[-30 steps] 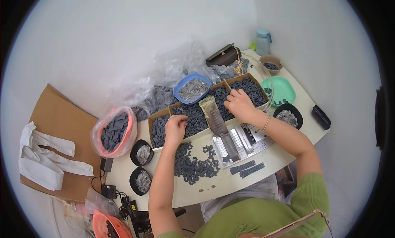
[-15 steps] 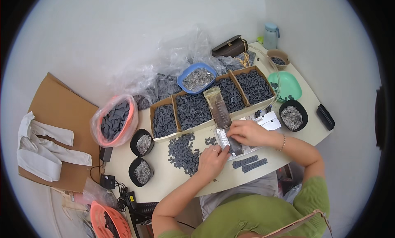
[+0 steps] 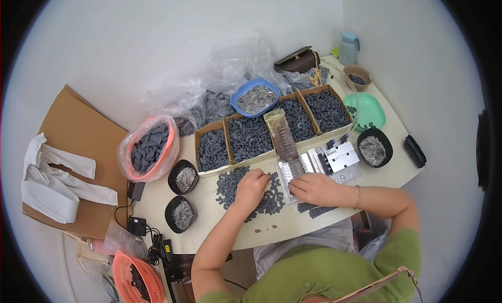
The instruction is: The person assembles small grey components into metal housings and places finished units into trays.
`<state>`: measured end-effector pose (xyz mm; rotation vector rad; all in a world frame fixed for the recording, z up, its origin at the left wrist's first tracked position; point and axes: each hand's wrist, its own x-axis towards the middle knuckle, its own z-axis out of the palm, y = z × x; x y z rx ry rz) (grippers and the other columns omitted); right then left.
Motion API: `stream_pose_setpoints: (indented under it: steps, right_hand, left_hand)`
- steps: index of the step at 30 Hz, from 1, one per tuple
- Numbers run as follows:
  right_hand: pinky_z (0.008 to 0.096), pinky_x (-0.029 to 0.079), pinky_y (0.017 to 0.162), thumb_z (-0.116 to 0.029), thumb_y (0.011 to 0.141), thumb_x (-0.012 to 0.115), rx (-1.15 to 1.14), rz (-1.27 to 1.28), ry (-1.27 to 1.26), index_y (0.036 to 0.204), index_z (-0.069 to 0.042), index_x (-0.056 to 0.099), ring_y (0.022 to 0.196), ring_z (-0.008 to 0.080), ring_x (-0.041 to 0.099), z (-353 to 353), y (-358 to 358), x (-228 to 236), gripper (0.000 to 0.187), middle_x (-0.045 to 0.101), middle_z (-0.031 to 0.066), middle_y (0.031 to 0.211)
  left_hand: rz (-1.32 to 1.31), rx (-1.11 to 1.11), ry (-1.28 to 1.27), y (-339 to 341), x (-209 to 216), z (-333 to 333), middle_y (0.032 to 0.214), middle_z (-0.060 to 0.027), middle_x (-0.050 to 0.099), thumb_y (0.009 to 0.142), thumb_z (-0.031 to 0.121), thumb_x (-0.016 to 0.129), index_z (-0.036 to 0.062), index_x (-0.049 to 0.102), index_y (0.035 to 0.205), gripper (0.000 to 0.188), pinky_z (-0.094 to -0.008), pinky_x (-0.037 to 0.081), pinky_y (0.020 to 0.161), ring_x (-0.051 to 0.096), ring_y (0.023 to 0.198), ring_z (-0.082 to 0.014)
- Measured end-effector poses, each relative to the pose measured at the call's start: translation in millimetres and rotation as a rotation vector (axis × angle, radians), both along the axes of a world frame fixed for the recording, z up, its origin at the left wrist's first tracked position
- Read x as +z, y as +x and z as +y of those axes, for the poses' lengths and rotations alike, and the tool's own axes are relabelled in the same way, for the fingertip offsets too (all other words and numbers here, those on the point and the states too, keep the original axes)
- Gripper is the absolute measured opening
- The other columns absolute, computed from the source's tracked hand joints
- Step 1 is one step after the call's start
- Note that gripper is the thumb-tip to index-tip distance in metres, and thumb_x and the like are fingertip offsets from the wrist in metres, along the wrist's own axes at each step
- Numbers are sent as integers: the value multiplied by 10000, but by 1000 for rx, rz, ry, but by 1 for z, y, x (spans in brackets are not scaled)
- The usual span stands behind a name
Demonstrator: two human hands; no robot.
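Note:
My left hand (image 3: 253, 187) is over a loose pile of small dark grey plastic pieces (image 3: 230, 183), its fingers drawn together; whatever they pinch is too small to make out. On the metal fixture (image 3: 316, 161) with a white block and air fittings rests my right hand (image 3: 315, 190). Its fingers are bent and close together at the fixture's near-left part, and their tips hide what they hold. A clear-topped strip-like tray (image 3: 282, 135) slopes from the boxes down to the fixture. Flat linked grey strips (image 3: 316, 211) lie just below my right hand, partly covered by it.
A divided cardboard box (image 3: 238, 159) of grey pieces spans the table behind. Metal pins fill a blue basin (image 3: 254, 112) and black bowls (image 3: 183, 177) at both sides. A green bowl (image 3: 372, 112) stands right, a pink basket (image 3: 171, 146) left. Cables (image 3: 155, 245) hang at the left edge.
My left hand has left the fixture and moved left to the loose pile. My right hand has come nearer, down the fixture, uncovering the white block. More loose pieces now lie beside the fixture.

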<state>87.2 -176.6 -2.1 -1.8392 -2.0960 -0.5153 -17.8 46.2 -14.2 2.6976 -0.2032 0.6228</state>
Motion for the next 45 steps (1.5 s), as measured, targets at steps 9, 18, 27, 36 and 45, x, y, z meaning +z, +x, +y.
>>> stream_pose_setpoints:
  steps: [9, 18, 27, 36, 45]
  right_hand:
    - [354, 526, 678, -82, 766, 601, 8, 257, -3, 954, -15, 644, 860, 246, 648, 0, 18, -5, 204, 662, 133, 954]
    - [390, 517, 727, -119, 817, 615, -101, 593, 35, 901, -71, 684, 843, 289, 641, 39, 48, 28, 120, 666, 89, 870]
    - [399, 536, 699, -141, 753, 600, -25, 114, -283, 807, -92, 679, 812, 289, 671, 116, 23, 2, 107, 651, 97, 761]
    - [404, 506, 685, -151, 784, 669, -111, 703, -312, 882, -64, 659, 798, 303, 635, 56, 55, 32, 131, 604, 100, 843]
    - [346, 487, 665, -199, 762, 700, -65, 188, 11, 946, -36, 626, 780, 238, 571, 15, 19, -2, 257, 559, 63, 833]
  left_hand:
    - [-45, 14, -138, 1, 12, -30, 881, -105, 628, 727, -19, 636, 55, 640, 898, 187, -356, 525, 648, 633, 778, -275]
    - [-51, -43, 501, -6, 3, -82, 979, -195, 612, 684, 46, 593, -124, 609, 1036, 391, -321, 527, 762, 599, 905, -271]
    - [-89, -54, 234, -30, 11, -68, 939, -155, 629, 692, 64, 584, -41, 621, 996, 323, -350, 505, 775, 603, 895, -273]
    - [199, 105, 42, -30, 14, 22, 854, -91, 603, 743, 18, 639, 32, 653, 787, 48, -375, 495, 759, 592, 843, -289]
    - [228, 128, -185, -13, 15, 10, 853, -126, 572, 795, 28, 661, 9, 609, 860, 85, -355, 490, 696, 593, 777, -293]
